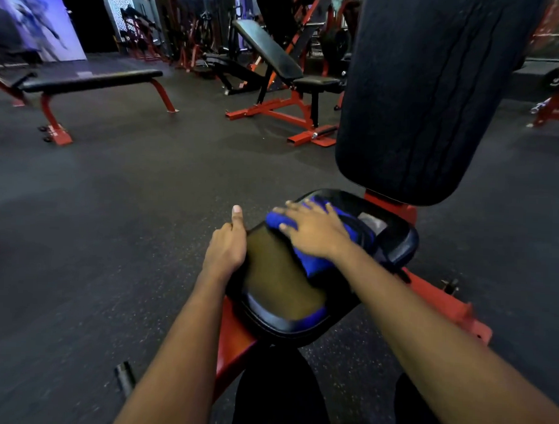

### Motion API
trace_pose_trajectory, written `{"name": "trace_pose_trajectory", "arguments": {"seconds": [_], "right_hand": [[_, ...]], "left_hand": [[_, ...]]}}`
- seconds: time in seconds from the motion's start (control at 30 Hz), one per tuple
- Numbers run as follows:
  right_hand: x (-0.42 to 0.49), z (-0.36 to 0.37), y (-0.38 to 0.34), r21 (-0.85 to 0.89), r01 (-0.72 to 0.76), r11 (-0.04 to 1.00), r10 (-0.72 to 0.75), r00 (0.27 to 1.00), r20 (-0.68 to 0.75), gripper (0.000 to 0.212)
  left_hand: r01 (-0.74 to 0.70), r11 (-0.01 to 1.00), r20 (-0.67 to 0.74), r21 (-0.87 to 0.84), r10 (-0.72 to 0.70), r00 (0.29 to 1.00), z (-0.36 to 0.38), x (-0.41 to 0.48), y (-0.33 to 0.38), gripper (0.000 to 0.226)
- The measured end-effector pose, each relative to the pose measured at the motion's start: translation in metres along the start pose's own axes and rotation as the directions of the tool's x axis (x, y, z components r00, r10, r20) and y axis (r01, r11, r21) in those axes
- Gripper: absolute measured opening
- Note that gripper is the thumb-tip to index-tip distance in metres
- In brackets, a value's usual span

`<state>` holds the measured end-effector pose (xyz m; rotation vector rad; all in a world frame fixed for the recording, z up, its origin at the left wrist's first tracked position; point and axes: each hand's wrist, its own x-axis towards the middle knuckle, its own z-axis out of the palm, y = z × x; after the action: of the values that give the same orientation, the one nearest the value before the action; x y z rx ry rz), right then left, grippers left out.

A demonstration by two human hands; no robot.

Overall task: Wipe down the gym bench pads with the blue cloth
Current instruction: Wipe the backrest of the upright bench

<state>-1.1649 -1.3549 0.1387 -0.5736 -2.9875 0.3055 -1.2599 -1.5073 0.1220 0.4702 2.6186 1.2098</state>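
The crumpled blue cloth [317, 260] lies on the black padded seat [285, 291], toward its far right corner, under the flat right hand [315, 232]. The left hand [228, 245] rests at the seat's left edge. The tall black back pad [428, 90] stands upright behind the seat's far edge.

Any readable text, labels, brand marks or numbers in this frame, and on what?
None can be read.
Wall poster: blurred figure graphic, no legible words.
Pale patch on the seat pad, beside the blue cloth under the right hand: possibly a label or a glare, nothing legible.
Weight plate: markings too small.
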Motion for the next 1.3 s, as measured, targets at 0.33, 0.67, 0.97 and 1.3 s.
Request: {"name": "trace_pose_trajectory", "arguments": {"seconds": [0.33,0.67,0.97,1.3], "right_hand": [[0.016,-0.021,0.083,-0.006,-0.178,0.984,0.177,0.982,-0.057,0.050],[-0.020,0.001,0.012,0.059,0.166,0.984,-0.161,0.984,-0.074,0.046],[0.042,-0.018,0.052,0.002,-0.171,0.985,0.170,0.983,-0.066,0.046],[-0.059,0.012,-0.037,0.046,0.352,0.935,-0.348,0.934,-0.080,0.046]], "left_hand": [[-0.019,1.000,0.000,-0.009,0.019,1.000,0.002,0.003,-0.003,0.088],[0.007,0.989,-0.102,-0.148,-0.023,0.995,0.004,0.010,-0.007,0.089],[-0.089,0.987,-0.335,-0.137,0.038,0.942,-0.012,-0.016,-0.015,0.085],[-0.117,0.928,-0.156,-0.354,0.064,0.986,-0.046,-0.020,-0.050,0.089]]}}
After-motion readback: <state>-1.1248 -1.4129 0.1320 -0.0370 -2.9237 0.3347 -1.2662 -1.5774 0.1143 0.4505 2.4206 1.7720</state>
